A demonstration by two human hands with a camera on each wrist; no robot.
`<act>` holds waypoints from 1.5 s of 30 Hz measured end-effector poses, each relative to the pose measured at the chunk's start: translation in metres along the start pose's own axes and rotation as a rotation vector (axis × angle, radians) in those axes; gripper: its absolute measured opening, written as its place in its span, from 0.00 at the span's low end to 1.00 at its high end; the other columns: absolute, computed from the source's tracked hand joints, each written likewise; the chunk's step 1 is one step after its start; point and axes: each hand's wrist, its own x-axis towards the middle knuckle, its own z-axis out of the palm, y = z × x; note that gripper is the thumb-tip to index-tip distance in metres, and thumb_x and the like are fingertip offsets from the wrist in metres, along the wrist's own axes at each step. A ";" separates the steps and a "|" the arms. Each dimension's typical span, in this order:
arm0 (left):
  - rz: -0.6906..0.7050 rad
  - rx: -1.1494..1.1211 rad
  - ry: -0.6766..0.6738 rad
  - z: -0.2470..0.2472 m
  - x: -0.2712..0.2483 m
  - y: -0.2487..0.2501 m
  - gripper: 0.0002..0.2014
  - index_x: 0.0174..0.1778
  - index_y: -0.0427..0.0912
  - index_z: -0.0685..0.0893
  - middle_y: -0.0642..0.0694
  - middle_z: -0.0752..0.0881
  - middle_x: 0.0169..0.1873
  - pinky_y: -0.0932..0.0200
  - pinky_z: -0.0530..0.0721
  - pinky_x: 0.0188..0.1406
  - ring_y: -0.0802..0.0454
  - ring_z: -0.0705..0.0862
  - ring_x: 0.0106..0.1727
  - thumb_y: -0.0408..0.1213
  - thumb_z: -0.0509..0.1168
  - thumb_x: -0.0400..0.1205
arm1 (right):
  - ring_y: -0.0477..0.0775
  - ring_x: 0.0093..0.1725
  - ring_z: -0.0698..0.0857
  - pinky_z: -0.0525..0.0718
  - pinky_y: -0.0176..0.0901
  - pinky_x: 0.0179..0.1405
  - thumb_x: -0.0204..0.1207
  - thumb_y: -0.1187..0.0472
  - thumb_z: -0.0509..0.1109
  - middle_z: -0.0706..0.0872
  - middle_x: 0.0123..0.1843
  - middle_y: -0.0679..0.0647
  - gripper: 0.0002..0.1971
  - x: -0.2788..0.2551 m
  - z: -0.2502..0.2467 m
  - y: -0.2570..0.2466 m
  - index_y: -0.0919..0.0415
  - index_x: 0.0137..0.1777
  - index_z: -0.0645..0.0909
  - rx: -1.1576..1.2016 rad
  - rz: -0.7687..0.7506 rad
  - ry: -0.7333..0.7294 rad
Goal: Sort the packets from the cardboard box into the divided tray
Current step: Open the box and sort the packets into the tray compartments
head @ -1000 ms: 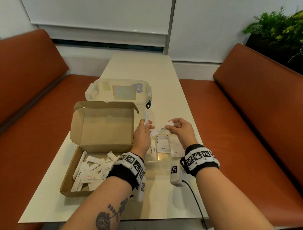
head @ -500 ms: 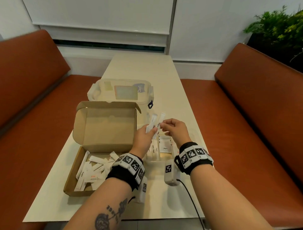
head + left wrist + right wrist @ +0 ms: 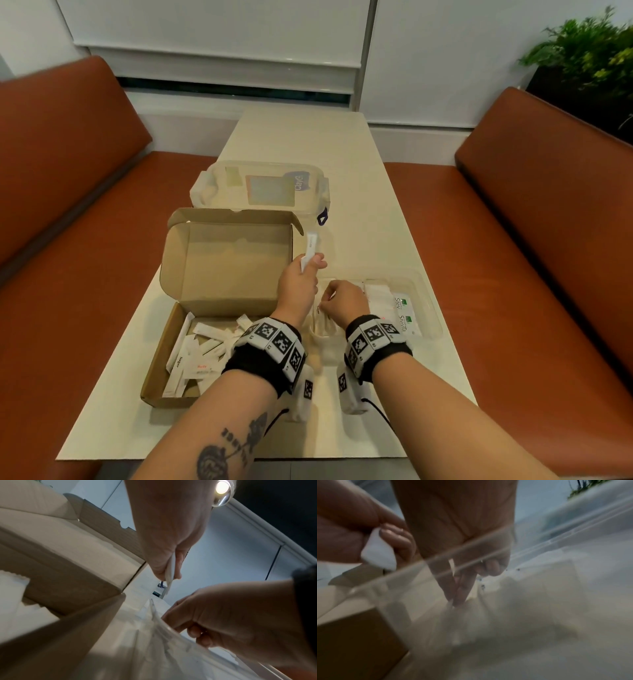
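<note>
The open cardboard box (image 3: 219, 260) stands at the left, with several white stick packets (image 3: 202, 349) lying in its base. Beside the box lid my left hand (image 3: 313, 262) is raised and pinches a white stick packet (image 3: 310, 248), seen edge-on in the left wrist view (image 3: 169, 574). The clear divided tray (image 3: 428, 308) sits to the right of the box. My right hand (image 3: 325, 303) reaches down into the tray's left compartment, its fingertips (image 3: 460, 595) pinching a thin packet (image 3: 319, 310). Stevia packets (image 3: 400, 317) lie in the right compartment and white packets (image 3: 376, 293) in the middle one.
A clear lidded plastic container (image 3: 260, 186) stands behind the box. The narrow cream table (image 3: 301, 137) runs between two orange benches (image 3: 534, 240). A plant (image 3: 589, 58) is at the far right. Cables hang from both wrist units at the table's near edge.
My right hand has dropped from in front of my left hand down into the tray's left compartment with its packet. My left hand stays raised with its own packet.
</note>
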 end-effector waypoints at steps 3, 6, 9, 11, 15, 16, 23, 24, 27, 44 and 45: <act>-0.004 -0.015 0.001 0.000 0.001 -0.001 0.09 0.42 0.53 0.84 0.42 0.83 0.43 0.62 0.70 0.28 0.56 0.69 0.26 0.41 0.60 0.85 | 0.58 0.50 0.85 0.81 0.44 0.49 0.74 0.66 0.64 0.89 0.46 0.57 0.07 -0.002 0.003 -0.001 0.60 0.45 0.84 -0.080 -0.042 0.006; -0.001 0.001 -0.004 0.000 0.002 -0.002 0.09 0.41 0.53 0.83 0.41 0.83 0.42 0.60 0.70 0.29 0.55 0.69 0.26 0.42 0.60 0.85 | 0.59 0.53 0.82 0.80 0.46 0.49 0.75 0.65 0.62 0.88 0.46 0.59 0.09 0.000 -0.001 0.000 0.60 0.47 0.84 -0.217 -0.135 0.035; -0.001 0.012 -0.002 0.001 0.004 -0.002 0.09 0.42 0.53 0.84 0.42 0.84 0.43 0.59 0.71 0.30 0.55 0.69 0.27 0.41 0.60 0.85 | 0.59 0.58 0.77 0.79 0.47 0.49 0.76 0.69 0.60 0.87 0.48 0.59 0.12 0.000 -0.007 0.002 0.60 0.53 0.83 -0.421 -0.207 0.036; -0.002 0.010 -0.001 0.001 0.004 -0.002 0.08 0.45 0.52 0.84 0.44 0.86 0.45 0.60 0.71 0.30 0.55 0.70 0.27 0.41 0.60 0.85 | 0.60 0.59 0.77 0.78 0.48 0.50 0.77 0.70 0.59 0.86 0.51 0.60 0.14 -0.002 -0.007 0.003 0.60 0.56 0.83 -0.528 -0.236 -0.001; -0.004 0.011 0.010 0.001 0.005 -0.002 0.08 0.45 0.52 0.84 0.45 0.87 0.45 0.60 0.71 0.30 0.55 0.70 0.28 0.41 0.60 0.85 | 0.60 0.59 0.79 0.80 0.49 0.54 0.78 0.67 0.61 0.86 0.52 0.59 0.12 -0.006 -0.007 0.006 0.59 0.57 0.83 -0.533 -0.240 -0.044; -0.004 0.008 0.015 0.001 0.005 -0.002 0.08 0.45 0.51 0.84 0.45 0.87 0.45 0.60 0.71 0.30 0.56 0.70 0.27 0.40 0.60 0.85 | 0.59 0.59 0.79 0.80 0.49 0.54 0.77 0.66 0.62 0.87 0.52 0.59 0.12 -0.006 -0.008 0.007 0.59 0.57 0.82 -0.517 -0.240 -0.048; -0.023 0.018 -0.021 0.006 0.005 -0.006 0.10 0.52 0.44 0.83 0.49 0.87 0.45 0.62 0.73 0.30 0.56 0.72 0.26 0.40 0.57 0.87 | 0.58 0.62 0.76 0.77 0.46 0.57 0.76 0.59 0.68 0.86 0.55 0.55 0.11 -0.004 -0.010 0.009 0.55 0.58 0.85 -0.591 -0.306 -0.082; -0.030 0.013 -0.028 0.007 0.005 -0.006 0.10 0.52 0.43 0.83 0.49 0.87 0.45 0.62 0.76 0.30 0.57 0.74 0.26 0.39 0.56 0.87 | 0.59 0.62 0.76 0.77 0.47 0.57 0.77 0.59 0.67 0.86 0.55 0.55 0.12 -0.003 -0.011 0.009 0.55 0.59 0.85 -0.552 -0.310 -0.071; -0.082 -0.076 -0.068 0.009 0.004 -0.006 0.09 0.50 0.40 0.81 0.43 0.85 0.45 0.61 0.83 0.37 0.54 0.82 0.34 0.35 0.56 0.87 | 0.59 0.56 0.81 0.76 0.46 0.48 0.79 0.63 0.62 0.87 0.51 0.57 0.11 -0.003 -0.017 0.007 0.59 0.57 0.83 -0.210 -0.247 0.076; -0.152 0.044 -0.120 0.014 0.001 -0.004 0.16 0.62 0.38 0.80 0.42 0.86 0.50 0.63 0.77 0.34 0.55 0.78 0.34 0.41 0.52 0.88 | 0.41 0.26 0.74 0.74 0.32 0.32 0.76 0.58 0.71 0.80 0.26 0.45 0.09 0.008 -0.055 0.019 0.62 0.40 0.87 0.798 -0.050 0.212; -0.139 0.077 -0.114 0.013 0.003 -0.005 0.15 0.61 0.39 0.81 0.42 0.87 0.50 0.63 0.74 0.31 0.55 0.74 0.30 0.42 0.53 0.88 | 0.42 0.25 0.73 0.73 0.33 0.29 0.77 0.59 0.71 0.78 0.24 0.47 0.09 0.008 -0.056 0.020 0.64 0.41 0.87 0.826 -0.061 0.194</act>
